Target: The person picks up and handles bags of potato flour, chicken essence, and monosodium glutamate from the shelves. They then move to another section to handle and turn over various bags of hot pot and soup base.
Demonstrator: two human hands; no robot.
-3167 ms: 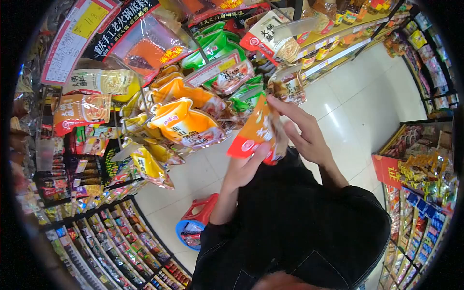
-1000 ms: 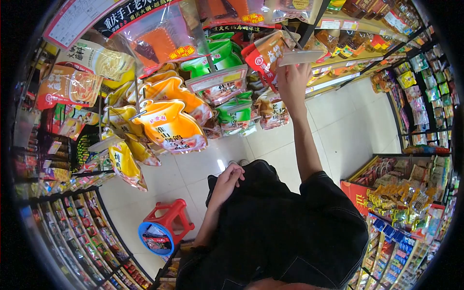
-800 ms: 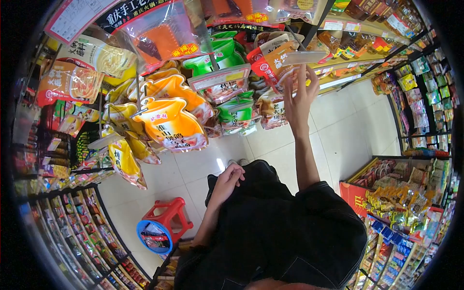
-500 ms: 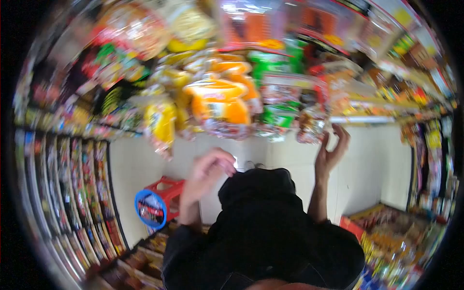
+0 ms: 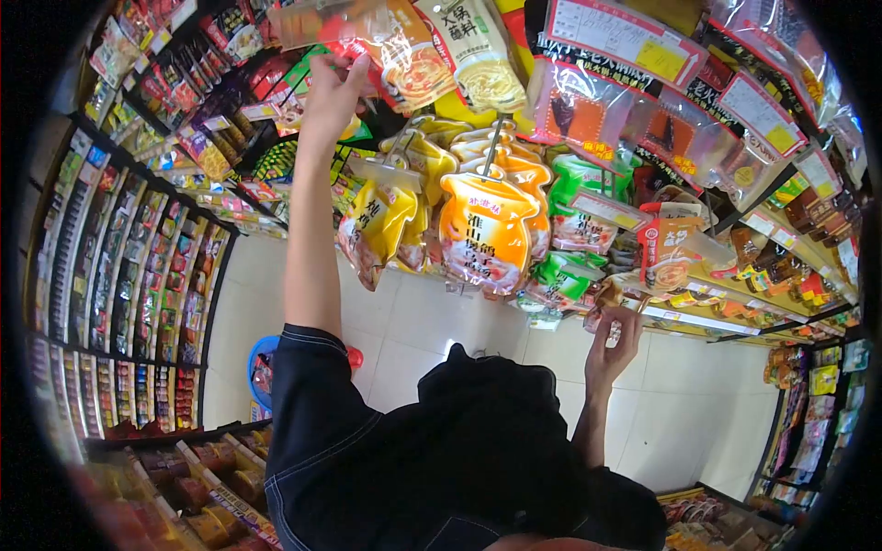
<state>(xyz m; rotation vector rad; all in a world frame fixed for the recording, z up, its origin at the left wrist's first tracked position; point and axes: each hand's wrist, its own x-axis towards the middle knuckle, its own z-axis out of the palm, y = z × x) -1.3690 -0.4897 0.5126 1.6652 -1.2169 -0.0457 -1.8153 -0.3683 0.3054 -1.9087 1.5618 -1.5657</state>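
My left hand (image 5: 334, 92) is raised at the upper left, thumb and fingers apart, against the edge of a red-and-orange hot pot seasoning packet (image 5: 409, 55). Beside that packet hangs a pale hot pot dip packet (image 5: 473, 55). Low on the right, my right hand (image 5: 614, 344) has its fingers curled round the lower end of a small shiny packet (image 5: 595, 321), partly hidden by the fingers. Between my hands hang orange pot-shaped soup packets (image 5: 487, 230), yellow packets (image 5: 378, 220) and green packets (image 5: 562, 275) on hooks.
Clear packs with red-orange blocks (image 5: 579, 110) hang at the upper right, with price tags (image 5: 625, 37) before them. Packed shelves (image 5: 119, 266) line the left side. A blue-rimmed tub (image 5: 261, 367) stands on the tiled floor (image 5: 404, 317). Bins of goods (image 5: 197, 487) lie at lower left.
My left hand has gone from beside my body up to the hanging packets at upper left. My right hand stays by the lower packets, its fingers now more curled. The view has shifted and sharpened.
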